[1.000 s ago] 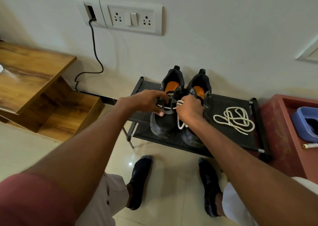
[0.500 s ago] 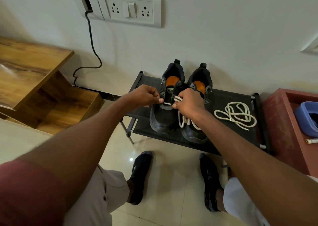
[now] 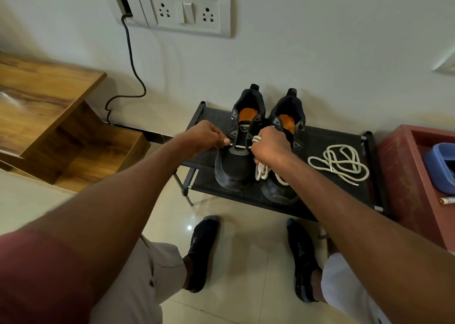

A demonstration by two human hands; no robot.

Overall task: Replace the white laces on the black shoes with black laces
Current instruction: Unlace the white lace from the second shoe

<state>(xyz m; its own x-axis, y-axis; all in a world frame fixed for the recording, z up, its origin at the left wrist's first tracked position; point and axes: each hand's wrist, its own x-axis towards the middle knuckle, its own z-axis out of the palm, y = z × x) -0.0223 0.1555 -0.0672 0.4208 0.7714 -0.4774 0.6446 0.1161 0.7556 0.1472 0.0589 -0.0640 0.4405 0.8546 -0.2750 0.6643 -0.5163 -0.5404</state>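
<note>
Two black shoes with orange insoles stand side by side on a low black rack (image 3: 327,136). The left shoe (image 3: 234,168) has one short stretch of white lace (image 3: 239,146) across its lowest eyelets. My left hand (image 3: 205,137) pinches the left end of that lace beside the shoe. My right hand (image 3: 269,146) grips the rest of the same lace, whose loops hang bunched below my fist over the right shoe (image 3: 280,190). A second white lace (image 3: 341,162) lies loose on the rack to the right. No black lace is in view.
A wooden stepped shelf (image 3: 49,116) stands at the left. A red box (image 3: 413,175) holding a blue tub (image 3: 440,166) sits right of the rack. A wall socket panel (image 3: 187,13) with a hanging cable is above. My socked feet rest on the tiled floor (image 3: 251,249).
My left hand has gone from reaching over the left shoe to pinching the lace end at its left side. More white lace hangs below my right fist.
</note>
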